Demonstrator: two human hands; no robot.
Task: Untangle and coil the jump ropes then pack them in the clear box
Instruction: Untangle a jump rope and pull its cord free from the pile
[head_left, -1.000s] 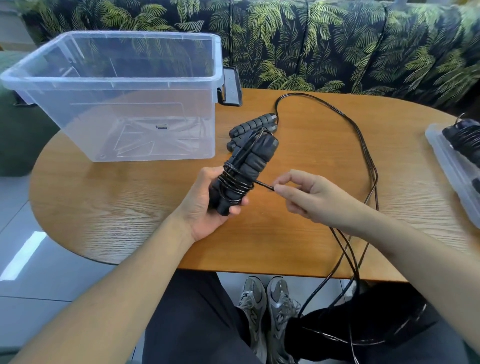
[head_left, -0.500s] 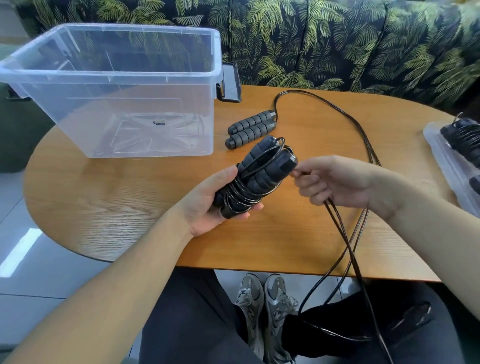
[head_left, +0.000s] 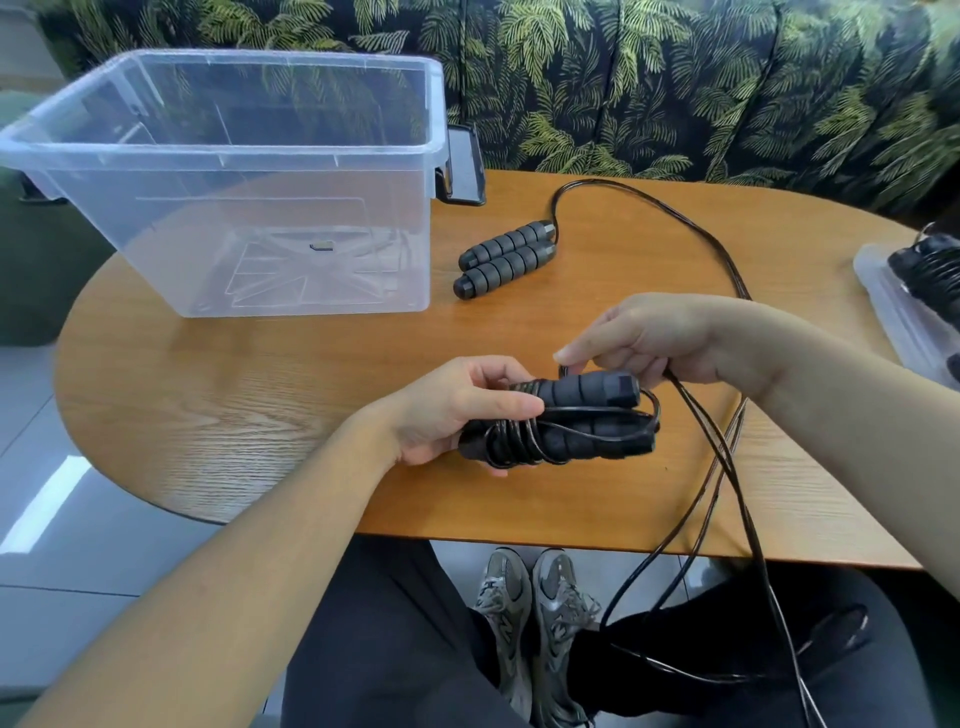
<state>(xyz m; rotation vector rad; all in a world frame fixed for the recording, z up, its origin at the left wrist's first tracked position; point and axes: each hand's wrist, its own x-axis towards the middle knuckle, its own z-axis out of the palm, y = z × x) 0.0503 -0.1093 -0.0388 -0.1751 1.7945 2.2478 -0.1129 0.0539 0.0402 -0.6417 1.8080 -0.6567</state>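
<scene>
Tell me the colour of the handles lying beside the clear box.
Dark grey ribbed foam handles with black end caps, in the head view.

black rope handles (head_left: 505, 258) | clear box (head_left: 332, 156) | wood-grain table (head_left: 218, 395) | palm-print sofa (head_left: 675, 78)

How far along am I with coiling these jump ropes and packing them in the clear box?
Nothing looks packed: the clear box appears empty. In hand: your left hand grips a handle bundle with cord wound around it, while your right hand holds cord at its end. Left: the second rope's handles lie on the table, cord trailing off the edge, and everything needs boxing.
</scene>
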